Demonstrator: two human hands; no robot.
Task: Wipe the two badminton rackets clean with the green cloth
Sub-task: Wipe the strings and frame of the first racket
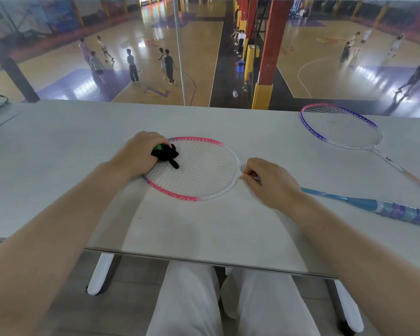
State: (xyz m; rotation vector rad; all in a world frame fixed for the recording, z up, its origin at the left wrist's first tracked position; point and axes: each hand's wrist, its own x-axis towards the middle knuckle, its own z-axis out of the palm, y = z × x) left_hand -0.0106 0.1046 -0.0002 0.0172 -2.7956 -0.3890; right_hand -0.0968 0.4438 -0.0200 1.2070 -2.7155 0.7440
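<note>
While your left hand [141, 151] bunched the green cloth [165, 154] on the pink racket [204, 170] mid-tabletop, your right hand [269, 180] pinched its throat. The purple racket [342, 127], near the tabletop's far right edge, probably awaited wiping.

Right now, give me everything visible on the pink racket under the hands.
The pink racket lies flat on the grey table, head toward the person's left, shaft running right. Its oval frame is pink along the top and lower left, fading to white near the throat, with a white string grid. The left hand presses a bunched cloth, dark with a green patch, onto the strings at the head's left end. The right hand pinches the throat. The grip is blue, tape-wrapped.
</note>
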